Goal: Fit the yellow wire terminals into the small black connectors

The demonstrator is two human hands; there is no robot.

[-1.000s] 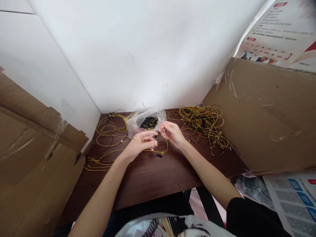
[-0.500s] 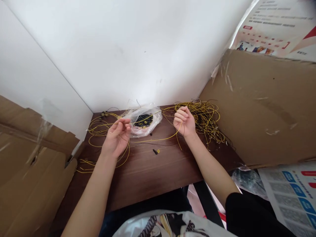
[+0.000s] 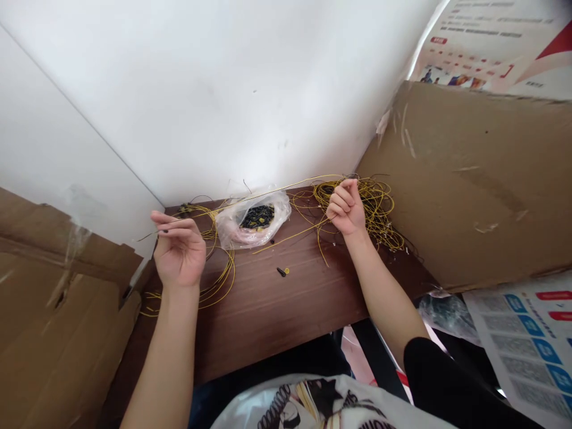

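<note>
A thin yellow wire [image 3: 286, 186] stretches between my two hands, above a clear plastic bag [image 3: 280, 221] of small black and yellow parts. My left hand [image 3: 179, 253], raised at the left, pinches the wire, and a dark end sticks out past the fingertips. A small black spot shows on one of its fingers. My right hand [image 3: 346, 208] is closed round the wire in front of a tangled pile of yellow and black wires [image 3: 379, 208]. Loose wire lengths hang from beneath its fingers over the table. A black part [image 3: 281, 272] and a yellow ring [image 3: 286, 271] lie on the tabletop.
Looped yellow wires [image 3: 227, 271] lie on the brown table [image 3: 268, 316] at the left. Cardboard [image 3: 465, 196] walls the right side, and more cardboard [image 3: 58, 310] stands at the left. A white wall [image 3: 250, 107] rises behind the table.
My left hand has moved left, drawing the wire out longer. My right hand has shifted slightly right and up. The loose wire end below has swung toward the right.
</note>
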